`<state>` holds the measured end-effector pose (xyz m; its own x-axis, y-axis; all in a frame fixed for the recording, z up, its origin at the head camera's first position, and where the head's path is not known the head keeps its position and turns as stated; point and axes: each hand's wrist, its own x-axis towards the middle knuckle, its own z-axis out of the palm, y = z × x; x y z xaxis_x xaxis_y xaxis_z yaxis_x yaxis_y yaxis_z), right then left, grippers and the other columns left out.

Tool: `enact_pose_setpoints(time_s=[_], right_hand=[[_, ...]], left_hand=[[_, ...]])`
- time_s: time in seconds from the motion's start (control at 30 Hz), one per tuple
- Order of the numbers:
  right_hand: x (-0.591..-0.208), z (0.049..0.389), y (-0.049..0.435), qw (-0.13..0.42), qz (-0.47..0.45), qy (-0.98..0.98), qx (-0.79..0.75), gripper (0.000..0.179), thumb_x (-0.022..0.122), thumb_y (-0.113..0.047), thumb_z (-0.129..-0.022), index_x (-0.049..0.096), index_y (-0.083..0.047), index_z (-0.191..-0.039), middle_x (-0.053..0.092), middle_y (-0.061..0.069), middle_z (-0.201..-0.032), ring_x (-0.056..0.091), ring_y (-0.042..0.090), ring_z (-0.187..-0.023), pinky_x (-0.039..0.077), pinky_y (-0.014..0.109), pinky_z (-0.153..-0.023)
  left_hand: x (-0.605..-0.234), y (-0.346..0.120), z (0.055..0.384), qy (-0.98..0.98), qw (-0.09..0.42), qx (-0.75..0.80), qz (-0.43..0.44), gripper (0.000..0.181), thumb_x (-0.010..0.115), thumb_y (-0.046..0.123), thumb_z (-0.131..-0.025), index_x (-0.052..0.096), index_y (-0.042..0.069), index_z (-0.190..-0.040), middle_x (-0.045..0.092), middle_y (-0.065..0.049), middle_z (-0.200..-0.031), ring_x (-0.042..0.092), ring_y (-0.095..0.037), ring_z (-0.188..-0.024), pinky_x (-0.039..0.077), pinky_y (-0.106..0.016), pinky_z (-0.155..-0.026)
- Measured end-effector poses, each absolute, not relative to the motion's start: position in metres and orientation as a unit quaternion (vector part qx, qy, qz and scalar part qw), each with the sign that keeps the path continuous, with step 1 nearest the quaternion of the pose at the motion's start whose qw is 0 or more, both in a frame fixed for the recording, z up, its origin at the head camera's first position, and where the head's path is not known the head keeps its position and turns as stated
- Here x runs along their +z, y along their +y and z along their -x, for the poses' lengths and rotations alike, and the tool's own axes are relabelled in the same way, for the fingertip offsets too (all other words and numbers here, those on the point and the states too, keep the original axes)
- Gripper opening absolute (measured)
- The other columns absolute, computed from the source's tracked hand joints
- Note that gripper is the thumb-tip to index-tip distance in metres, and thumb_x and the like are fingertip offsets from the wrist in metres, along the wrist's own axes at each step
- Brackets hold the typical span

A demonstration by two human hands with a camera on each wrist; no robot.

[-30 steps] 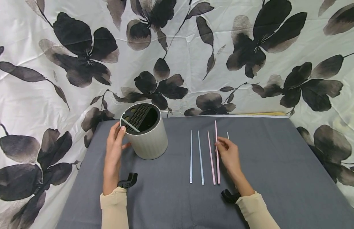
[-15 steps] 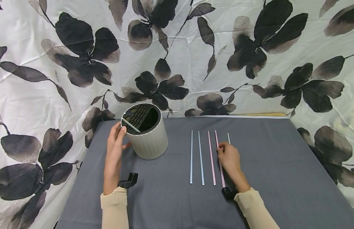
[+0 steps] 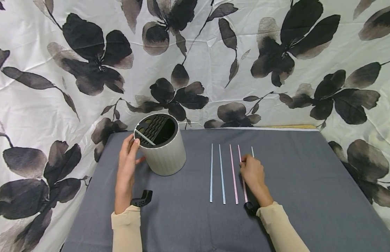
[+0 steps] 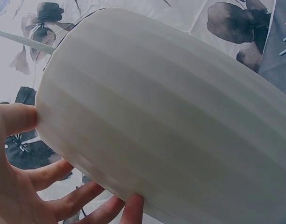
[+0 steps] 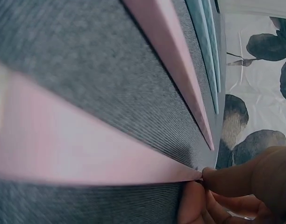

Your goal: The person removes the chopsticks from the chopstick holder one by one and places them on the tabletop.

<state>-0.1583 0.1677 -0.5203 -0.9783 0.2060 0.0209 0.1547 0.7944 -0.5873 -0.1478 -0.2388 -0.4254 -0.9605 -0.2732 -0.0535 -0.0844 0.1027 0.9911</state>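
Note:
My left hand grips the side of a white ribbed cylindrical utensil holder, thumb at the rim and fingertips spread along the wall in the left wrist view. The holder has a black slotted insert, and a pale chopstick slants over its top. My right hand pinches a pink chopstick between thumb and fingers, close over the cloth. Left of it lie another pink chopstick and two light blue ones. The tip of a pale chopstick shows beyond my right hand, which hides most of it.
Dark grey cloth covers the table. A white floral sheet hangs behind and at both sides. A yellow strip shows along the back edge. Each wrist wears a black camera mount.
The pink chopstick in my right hand has come down toward the cloth and its near end has swung right. My right hand has moved slightly nearer. The left hand stays on the holder.

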Motion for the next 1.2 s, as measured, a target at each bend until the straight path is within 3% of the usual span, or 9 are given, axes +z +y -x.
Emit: enact_pose_setpoints(time_s=[0.27, 0.6, 0.87, 1.07, 1.2], right_hand=[[-0.513, 0.160, 0.168, 0.060, 0.085, -0.946, 0.308, 0.022, 0.064, -0.013, -0.097, 0.069, -0.002, -0.115, 0.073, 0.017, -0.093, 0.069, 0.041, -0.083, 0.053, 0.057, -0.067], [-0.490, 0.172, 0.133, 0.116, -0.031, -0.901, 0.417, 0.031, 0.070, 0.000, -0.094, 0.067, 0.003, -0.125, 0.074, 0.018, -0.105, 0.067, 0.027, -0.088, 0.050, 0.034, -0.076], [-0.459, 0.177, 0.089, 0.135, -0.132, -0.858, 0.478, 0.026, 0.067, -0.007, -0.101, 0.067, -0.003, -0.127, 0.074, 0.014, -0.116, 0.068, 0.029, -0.104, 0.056, 0.049, -0.093], [-0.435, 0.174, 0.061, 0.164, -0.216, -0.838, 0.474, 0.026, 0.066, -0.013, -0.103, 0.068, -0.007, -0.128, 0.071, 0.008, -0.124, 0.064, 0.025, -0.116, 0.052, 0.049, -0.101], [-0.418, 0.172, 0.045, 0.183, -0.263, -0.828, 0.460, 0.026, 0.068, -0.014, -0.103, 0.069, -0.009, -0.128, 0.069, 0.007, -0.128, 0.060, 0.025, -0.123, 0.049, 0.047, -0.107]], left_hand=[[-0.423, -0.237, 0.148, -0.743, 0.067, -0.656, -0.117, 0.061, 0.051, 0.049, -0.108, 0.039, 0.021, -0.160, 0.040, -0.001, -0.166, 0.043, -0.022, -0.146, 0.052, -0.046, -0.095], [-0.421, -0.236, 0.151, -0.744, 0.065, -0.654, -0.119, 0.061, 0.050, 0.050, -0.108, 0.038, 0.022, -0.161, 0.039, -0.001, -0.167, 0.042, -0.024, -0.146, 0.050, -0.055, -0.101], [-0.420, -0.238, 0.148, -0.733, 0.065, -0.664, -0.132, 0.059, 0.052, 0.048, -0.108, 0.040, 0.023, -0.159, 0.042, 0.002, -0.164, 0.042, -0.021, -0.144, 0.048, -0.059, -0.105], [-0.419, -0.237, 0.148, -0.736, 0.058, -0.662, -0.131, 0.059, 0.051, 0.048, -0.108, 0.039, 0.022, -0.160, 0.041, 0.000, -0.165, 0.044, -0.021, -0.144, 0.049, -0.058, -0.104], [-0.418, -0.237, 0.147, -0.740, 0.055, -0.657, -0.130, 0.060, 0.051, 0.047, -0.108, 0.038, 0.021, -0.160, 0.041, -0.001, -0.165, 0.045, -0.021, -0.143, 0.053, -0.050, -0.098]])
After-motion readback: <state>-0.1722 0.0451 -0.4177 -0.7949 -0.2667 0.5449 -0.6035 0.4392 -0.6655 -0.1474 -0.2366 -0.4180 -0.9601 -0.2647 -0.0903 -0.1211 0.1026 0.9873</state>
